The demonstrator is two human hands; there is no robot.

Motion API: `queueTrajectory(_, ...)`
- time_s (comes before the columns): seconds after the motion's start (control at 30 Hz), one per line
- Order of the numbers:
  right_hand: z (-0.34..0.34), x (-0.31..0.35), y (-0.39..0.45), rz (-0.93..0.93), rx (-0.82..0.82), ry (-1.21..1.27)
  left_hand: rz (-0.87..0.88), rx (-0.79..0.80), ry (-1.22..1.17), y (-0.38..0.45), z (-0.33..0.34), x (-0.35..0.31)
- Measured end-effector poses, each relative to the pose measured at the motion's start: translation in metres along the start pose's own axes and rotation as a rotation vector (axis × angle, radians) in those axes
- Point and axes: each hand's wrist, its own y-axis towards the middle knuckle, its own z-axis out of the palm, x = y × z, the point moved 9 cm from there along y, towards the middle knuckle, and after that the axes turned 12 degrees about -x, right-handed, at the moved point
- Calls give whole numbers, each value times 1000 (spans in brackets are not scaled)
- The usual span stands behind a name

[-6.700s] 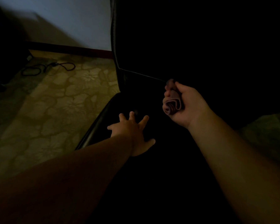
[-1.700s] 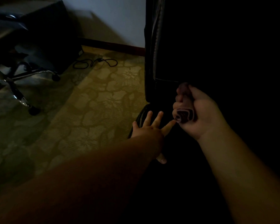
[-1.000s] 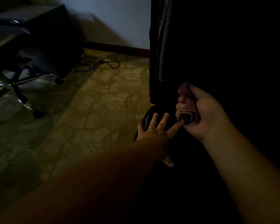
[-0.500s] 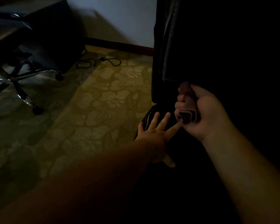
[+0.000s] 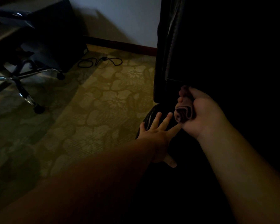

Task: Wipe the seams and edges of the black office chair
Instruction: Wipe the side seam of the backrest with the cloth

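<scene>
The tall black leather office chair fills the right of my view, its backrest edge upright and its seat dark below my arms; most of it is too dim to make out. Beyond it lies the yellow-green flowered carpet. My left hand lies flat on the seat's rounded front-left corner, fingers spread and straight, bracing the chair. My right hand is fisted around a rolled dark maroon cloth, its upper end pressed where the backrest's lower edge meets the seat.

I judge I am in the middle of wiping the seam at the base of the backrest, near its left corner. The next move calls for firm pressure and a drag of the cloth along that crease or up the backrest's side edge, while my flat hand stops the chair from swivelling.
</scene>
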Motion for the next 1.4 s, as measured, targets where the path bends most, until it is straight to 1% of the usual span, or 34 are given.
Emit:
queueTrajectory(0.03, 2, -1, 0, 3, 16, 4, 1, 0, 6, 0, 0, 0)
queueTrajectory(0.13, 16, -1, -8, 41, 196, 72, 2, -6, 18, 0, -1, 0)
queueTrajectory(0.17, 17, -1, -8, 39, 198, 72, 1, -8, 22, 1, -2, 0)
queueTrajectory(0.27, 9, -6, 0, 37, 48, 39, 4, 2, 16, 0, -2, -1)
queueTrajectory(0.3, 9, -6, 0, 38, 44, 37, 8, 1, 15, 0, -1, -2)
queueTrajectory(0.4, 21, -7, -7, 46, 188, 102, 9, -4, 5, 1, -1, -2)
queueTrajectory(0.43, 22, -7, -8, 43, 194, 118, 7, -7, 7, 1, -1, -1)
queueTrajectory(0.53, 13, -10, 0, 55, 60, 96, 4, -6, 1, 2, 0, 1)
queueTrajectory(0.57, 12, -11, 0, 63, 47, 89, 5, -3, -5, 2, 1, 1)
queueTrajectory(0.6, 13, -10, -1, 65, 70, 93, 9, -3, -8, 2, 2, 0)
queueTrajectory(0.67, 20, -10, -6, 59, 173, 121, 16, -11, -11, 2, 1, 0)
queueTrajectory(0.7, 21, -10, -8, 53, 191, 125, 16, -15, -14, 2, 0, 0)
queueTrajectory(0.83, 15, -12, 0, 81, 54, 102, 13, -11, -14, 1, -1, 0)
queueTrajectory(0.87, 16, -12, 0, 89, 72, 110, 15, -9, -11, 1, 0, 0)
queueTrajectory(0.93, 23, -13, -5, 120, 175, 140, 18, -14, -11, 1, 1, -1)
queueTrajectory(0.97, 25, -15, -6, 137, 200, 152, 18, -15, -17, 2, 1, 0)
queueTrajectory(1.07, 21, -19, -1, 178, 126, 233, 18, -16, -24, 3, 1, 1)
queueTrajectory(1.1, 21, -18, -1, 173, 125, 252, 17, -11, -24, 2, 2, 1)
queueTrajectory(1.23, 39, -18, -15, 191, 318, 251, 16, -16, -27, 1, 1, 1)
queueTrajectory(1.27, 41, -19, -15, 190, 310, 253, 18, -18, -30, 2, 1, 1)
queueTrajectory(1.37, 38, -17, -8, 171, 181, 260, 24, -27, -12, 2, 1, 1)
queueTrajectory(1.4, 38, -17, -8, 175, 180, 247, 25, -28, -8, 1, 2, 1)
